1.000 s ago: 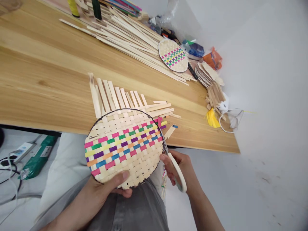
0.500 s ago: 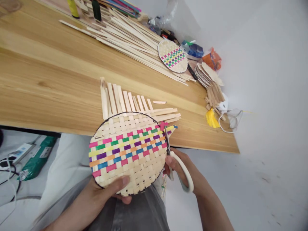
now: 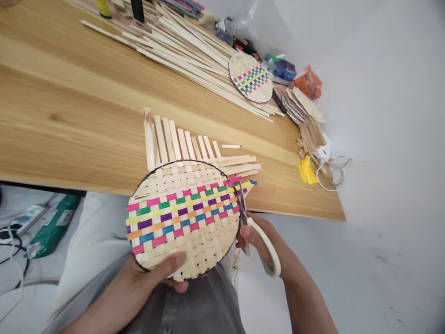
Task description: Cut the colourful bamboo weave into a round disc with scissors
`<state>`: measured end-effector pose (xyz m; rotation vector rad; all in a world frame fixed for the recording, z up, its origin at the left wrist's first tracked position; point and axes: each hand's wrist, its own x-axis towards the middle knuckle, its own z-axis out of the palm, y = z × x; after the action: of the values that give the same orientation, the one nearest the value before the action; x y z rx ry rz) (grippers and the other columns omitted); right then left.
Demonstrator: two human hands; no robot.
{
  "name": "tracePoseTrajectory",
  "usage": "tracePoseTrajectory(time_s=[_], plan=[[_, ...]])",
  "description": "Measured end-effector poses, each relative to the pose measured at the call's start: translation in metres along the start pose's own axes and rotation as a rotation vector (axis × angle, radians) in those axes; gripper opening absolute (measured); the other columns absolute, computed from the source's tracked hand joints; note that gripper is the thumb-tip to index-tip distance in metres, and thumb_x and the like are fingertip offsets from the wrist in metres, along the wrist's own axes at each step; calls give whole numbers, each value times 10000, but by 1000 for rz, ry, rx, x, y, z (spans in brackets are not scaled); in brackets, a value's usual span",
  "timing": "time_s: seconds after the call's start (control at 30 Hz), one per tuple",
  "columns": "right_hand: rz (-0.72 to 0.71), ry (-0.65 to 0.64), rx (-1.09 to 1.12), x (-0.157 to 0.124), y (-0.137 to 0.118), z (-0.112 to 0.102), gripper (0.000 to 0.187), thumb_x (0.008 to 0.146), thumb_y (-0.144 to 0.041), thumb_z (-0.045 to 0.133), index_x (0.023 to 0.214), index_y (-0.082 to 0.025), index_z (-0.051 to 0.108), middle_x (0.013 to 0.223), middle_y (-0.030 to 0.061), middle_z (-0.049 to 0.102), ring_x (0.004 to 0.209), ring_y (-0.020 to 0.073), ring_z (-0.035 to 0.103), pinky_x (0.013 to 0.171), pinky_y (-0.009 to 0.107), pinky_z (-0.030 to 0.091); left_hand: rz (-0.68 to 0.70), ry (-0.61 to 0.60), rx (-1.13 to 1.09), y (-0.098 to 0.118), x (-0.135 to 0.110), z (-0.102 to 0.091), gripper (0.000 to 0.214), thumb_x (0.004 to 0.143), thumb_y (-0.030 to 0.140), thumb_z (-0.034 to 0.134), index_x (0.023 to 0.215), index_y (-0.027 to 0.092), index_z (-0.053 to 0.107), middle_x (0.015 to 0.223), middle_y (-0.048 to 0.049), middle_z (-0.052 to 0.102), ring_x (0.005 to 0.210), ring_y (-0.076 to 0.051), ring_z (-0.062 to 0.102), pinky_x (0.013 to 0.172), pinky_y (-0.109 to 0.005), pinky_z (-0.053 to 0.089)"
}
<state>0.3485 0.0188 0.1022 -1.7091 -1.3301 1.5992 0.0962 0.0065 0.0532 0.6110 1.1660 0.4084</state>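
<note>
A: So why is the round woven mat [image 3: 184, 220] held up like that, instead of lying on the table [image 3: 69, 106]?

B: Well, it sits just off the table's edge, above the person's lap, tilted toward the camera. That leaves its rim free on every side, probably so the scissors [image 3: 266, 248] can reach it from below.

A: And the left hand [image 3: 148, 278]?

B: It grips the mat's lower edge. The thumb presses flat on the top face, and the other fingers sit underneath, mostly hidden, with one fingertip showing below the rim. That pinch looks meant to stop the mat from slipping.

A: What about the right hand [image 3: 269, 234]?

B: Its fingers curl close together around the scissors' white handle, but I can't tell where the thumb is. The hand comes in from the side, which points the blades up along the rim, beside the colored strip ends [image 3: 239, 183]. I can't tell whether the blades are biting them.

A: And the plain strip ends [image 3: 174, 144] on the far side?

B: They fan out past the rim and over the table. Beyond them lie a long pile of loose strips [image 3: 187, 51] and a second woven mat [image 3: 250, 77], both well out of the hands' way.
</note>
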Motion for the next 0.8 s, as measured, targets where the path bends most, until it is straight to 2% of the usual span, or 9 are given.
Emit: tracePoseTrajectory(time_s=[0.1,0.37,0.47,0.63,0.8], plan=[[5,-9,2,0,0,0,486,879,-648,555,750,-181,595,746,23,576,674,147,526,608,266,470,-5,-29,-3,4,0,1,446,686,598,762,958,245,747,914,-31,799,654,-242,729,686,-355,631],[33,4,-3,3,4,-4,426,844,-603,627,770,-185,584,660,-10,549,601,126,494,531,245,436,-8,-19,49,3,1,1,384,715,596,730,851,238,725,883,-22,780,687,-237,728,705,-349,628],[52,37,24,4,8,-2,451,823,-616,639,693,-198,533,559,-43,471,523,109,440,480,238,434,-1,-50,49,2,0,-1,377,736,600,710,843,239,738,882,-25,784,677,-234,723,707,-354,626],[104,143,95,5,17,5,465,782,-628,675,710,-189,537,486,-80,411,414,70,355,371,203,369,-26,-50,41,2,-1,-2,420,714,613,723,889,234,767,961,-40,793,702,-245,732,724,-360,627],[128,187,121,6,22,11,480,746,-632,710,702,-187,535,491,-82,409,385,59,359,331,187,345,-16,-51,77,-1,-1,-4,403,751,621,690,833,233,761,913,-34,792,736,-246,732,750,-352,619]])
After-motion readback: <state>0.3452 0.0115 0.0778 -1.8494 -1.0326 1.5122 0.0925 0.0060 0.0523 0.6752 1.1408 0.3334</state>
